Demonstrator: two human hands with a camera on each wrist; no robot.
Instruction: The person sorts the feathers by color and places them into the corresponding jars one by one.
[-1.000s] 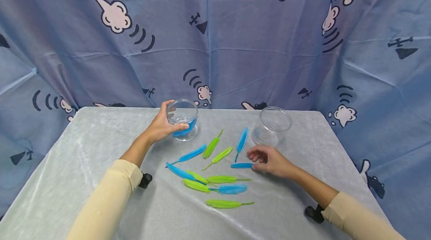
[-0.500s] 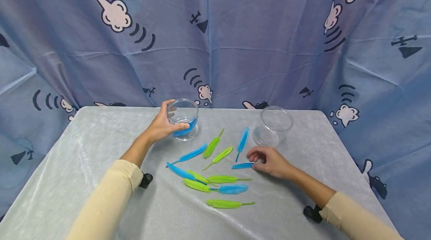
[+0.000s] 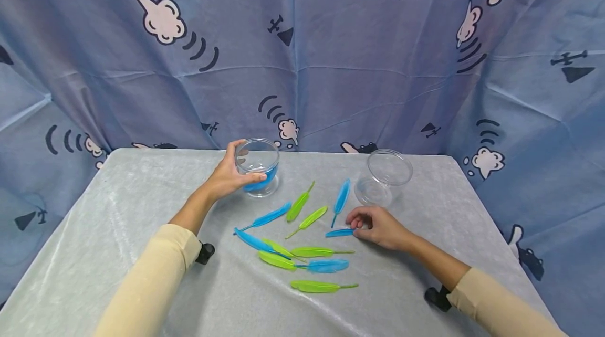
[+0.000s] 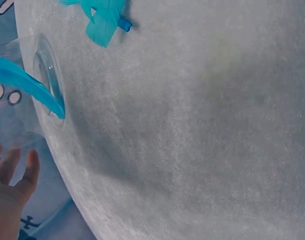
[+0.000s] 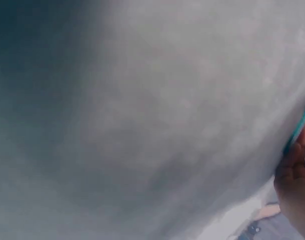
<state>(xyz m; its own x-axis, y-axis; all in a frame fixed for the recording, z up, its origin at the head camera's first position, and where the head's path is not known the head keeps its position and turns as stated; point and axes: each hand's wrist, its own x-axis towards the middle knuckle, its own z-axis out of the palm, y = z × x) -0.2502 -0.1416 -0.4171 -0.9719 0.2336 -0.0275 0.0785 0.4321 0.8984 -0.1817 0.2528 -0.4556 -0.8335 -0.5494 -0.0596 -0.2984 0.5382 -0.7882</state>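
Observation:
At the back of the table my left hand point(image 3: 227, 177) grips a clear footed cup point(image 3: 257, 154), thumb across its near side. Inside the cup lies a blue feather point(image 4: 22, 82), seen through the wall in the left wrist view. To the right, my right hand point(image 3: 380, 228) pinches one end of another blue feather point(image 3: 337, 233) close to the cloth; in the right wrist view that feather point(image 5: 297, 132) shows only at the edge, blurred. Just behind this hand stands a second clear cup point(image 3: 389, 169).
Several green feathers point(image 3: 314, 286) and blue feathers point(image 3: 341, 198) lie scattered between the hands, some overlapping at the near left. A grey cloth point(image 3: 142, 190) covers the table. A blue printed curtain point(image 3: 321, 53) hangs behind its far edge.
Hardly anything differs. My right hand keeps its pinch on the feather, which has shifted only slightly, and my left hand stays on the cup.

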